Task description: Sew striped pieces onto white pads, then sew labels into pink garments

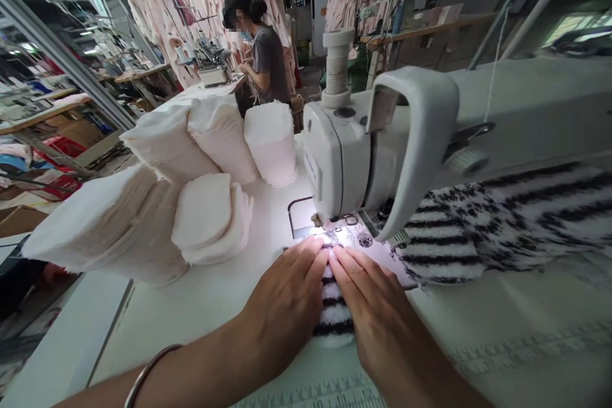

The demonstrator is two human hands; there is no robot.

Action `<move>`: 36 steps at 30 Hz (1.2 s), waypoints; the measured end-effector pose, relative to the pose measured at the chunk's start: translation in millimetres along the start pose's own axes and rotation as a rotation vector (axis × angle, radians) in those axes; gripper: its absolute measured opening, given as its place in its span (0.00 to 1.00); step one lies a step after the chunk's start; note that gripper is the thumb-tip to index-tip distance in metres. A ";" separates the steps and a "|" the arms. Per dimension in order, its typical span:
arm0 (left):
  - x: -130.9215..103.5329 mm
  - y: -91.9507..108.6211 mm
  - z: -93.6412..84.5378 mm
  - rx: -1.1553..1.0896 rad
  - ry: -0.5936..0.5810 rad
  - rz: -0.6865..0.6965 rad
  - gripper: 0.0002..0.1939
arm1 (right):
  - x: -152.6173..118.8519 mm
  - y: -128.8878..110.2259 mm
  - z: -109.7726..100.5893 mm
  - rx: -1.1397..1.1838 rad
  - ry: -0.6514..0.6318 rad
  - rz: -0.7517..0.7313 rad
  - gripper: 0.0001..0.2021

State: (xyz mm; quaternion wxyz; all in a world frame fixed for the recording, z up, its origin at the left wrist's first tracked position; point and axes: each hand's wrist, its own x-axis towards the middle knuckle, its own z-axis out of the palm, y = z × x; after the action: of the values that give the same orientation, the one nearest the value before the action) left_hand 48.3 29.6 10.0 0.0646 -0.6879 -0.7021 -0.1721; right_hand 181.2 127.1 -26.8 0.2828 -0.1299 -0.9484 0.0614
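Note:
A striped black-and-white fuzzy fabric piece (333, 315) lies under the head of a white sewing machine (335, 159). My left hand (289, 293) rests on its left side, fingers stretched forward with the tips close to the lit needle area (329, 236). From the right, my right hand (375, 299) lies on the same piece, fingers extended and its fingertips almost meeting the left ones. Both hands press down on the fabric without visibly gripping it; the thumbs are mostly hidden. The needle itself is too small to make out.
Several stacks of white plush pieces (203, 210) stand left of the machine. More striped fabric (444, 242) lies beneath the machine arm at right. Ruler markings (335, 392) run along the table's front. Beyond, a co-worker (272, 54) works at another machine (213, 70) beside hanging pink garments (162, 19).

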 end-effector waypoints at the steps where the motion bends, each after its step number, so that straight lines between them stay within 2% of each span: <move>1: -0.3 -0.8 -0.6 -0.005 -0.011 0.009 0.21 | -1.0 2.0 -1.0 0.028 -0.023 0.020 0.24; 6: -5.2 -5.7 -20.9 -0.117 -0.051 -0.014 0.19 | -4.1 23.0 -25.7 0.245 -0.166 -0.016 0.29; 10: -7.4 -7.7 -40.3 -0.233 -0.100 -0.145 0.09 | -8.6 33.2 -47.0 0.290 -0.151 -0.004 0.19; 12: -6.6 -7.0 -41.6 -0.261 -0.174 -0.212 0.07 | -10.5 30.8 -47.7 0.286 -0.142 0.003 0.18; 15: -4.1 -5.9 -34.3 -0.257 -0.251 -0.236 0.05 | -9.2 24.0 -40.5 0.259 -0.172 -0.012 0.21; 19: -1.5 -7.4 -24.7 -0.262 -0.266 -0.208 0.03 | -3.1 19.8 -36.8 0.228 -0.169 -0.036 0.22; 23: -4.4 -7.7 -25.3 -0.252 -0.222 -0.183 0.03 | -9.5 13.6 -44.2 0.227 -0.074 -0.035 0.19; 27: -8.2 -2.9 -30.0 -0.291 -0.130 0.023 0.07 | -32.8 -11.5 -44.8 0.114 0.010 -0.003 0.21; 29: -7.8 -0.3 -32.1 -0.308 -0.155 0.147 0.09 | -44.7 -26.8 -40.5 -0.003 -0.014 0.042 0.23; 31: -6.7 0.4 -33.4 -0.300 -0.193 0.210 0.10 | -52.5 -37.9 -34.8 -0.092 -0.065 0.069 0.24; 36: -5.1 -8.4 -30.7 -0.290 -0.220 0.191 0.11 | -50.2 -38.5 -22.7 -0.149 -0.092 0.048 0.22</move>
State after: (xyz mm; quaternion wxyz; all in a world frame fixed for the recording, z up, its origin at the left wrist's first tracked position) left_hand 35.8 14.7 35.7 -0.0964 -0.7681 -0.6044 -0.1882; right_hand 226.1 77.1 -26.8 0.2267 -0.1701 -0.9590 0.0036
